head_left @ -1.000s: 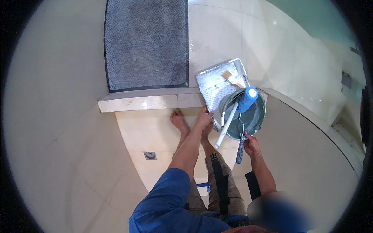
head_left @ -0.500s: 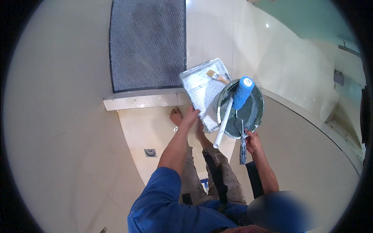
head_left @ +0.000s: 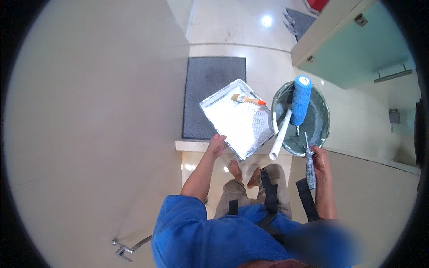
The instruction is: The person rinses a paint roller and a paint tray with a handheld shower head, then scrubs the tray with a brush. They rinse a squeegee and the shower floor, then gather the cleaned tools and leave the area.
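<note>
My left hand [head_left: 218,145] is closed on the near left edge of a white paint tray [head_left: 228,118]. A flat paintbrush [head_left: 247,99] with pale bristles and an orange-tipped handle lies across the tray. My right hand [head_left: 320,157] grips the near rim of a dark green bucket [head_left: 319,118]; its fingers are partly hidden. A paint roller with a blue sleeve [head_left: 301,100] rests in the bucket, and its paint-smeared handle [head_left: 309,169] sticks out over the rim beside that hand. A white tube [head_left: 280,136] also leans out of the bucket, close to the tray's right corner.
A grey mat [head_left: 208,98] lies on the pale tiled floor past a low raised sill [head_left: 192,146]. Walls stand close on both sides. A greenish glass door [head_left: 353,67] is at far right, another mat [head_left: 299,24] beyond. A metal tap [head_left: 125,250] juts from the left wall.
Tray and bucket have moved apart, the bucket to the right. The tray is turned, and the paintbrush lies more fully in view. The view has shifted, showing more floor and the door ahead.
</note>
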The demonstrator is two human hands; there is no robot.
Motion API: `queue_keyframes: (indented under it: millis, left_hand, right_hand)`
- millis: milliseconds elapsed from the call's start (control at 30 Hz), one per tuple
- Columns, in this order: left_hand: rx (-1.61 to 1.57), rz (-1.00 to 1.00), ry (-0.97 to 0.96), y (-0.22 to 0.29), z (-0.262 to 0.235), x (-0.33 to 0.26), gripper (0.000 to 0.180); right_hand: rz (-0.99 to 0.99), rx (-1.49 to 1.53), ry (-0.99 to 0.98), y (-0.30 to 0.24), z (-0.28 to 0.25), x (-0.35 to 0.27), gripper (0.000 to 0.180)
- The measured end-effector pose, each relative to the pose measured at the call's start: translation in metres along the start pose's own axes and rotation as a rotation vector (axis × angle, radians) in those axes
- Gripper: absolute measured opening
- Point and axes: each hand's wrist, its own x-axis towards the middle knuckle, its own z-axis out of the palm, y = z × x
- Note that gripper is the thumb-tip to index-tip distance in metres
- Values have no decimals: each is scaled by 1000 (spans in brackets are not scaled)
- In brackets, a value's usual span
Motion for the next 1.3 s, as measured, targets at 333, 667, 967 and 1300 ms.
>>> queue_keyframes:
  millis: [333, 667, 967, 1300]
  left_hand:
    - [-38, 222, -86, -5, 54, -36, 21]
    - [36, 148, 247, -25, 183, -114, 10]
    - [-46, 253, 8, -164, 342, -138, 12]
    - [-61, 219, 147, -165, 336, -114, 20]
  right_hand:
    - [-91, 25, -164, -6, -18, -34, 24]
    - [67, -137, -224, -50, -52, -23, 24]
    - [-54, -462, -143, -156, -238, -101, 28]
    - [-143, -210, -217, -130, -245, -92, 21]
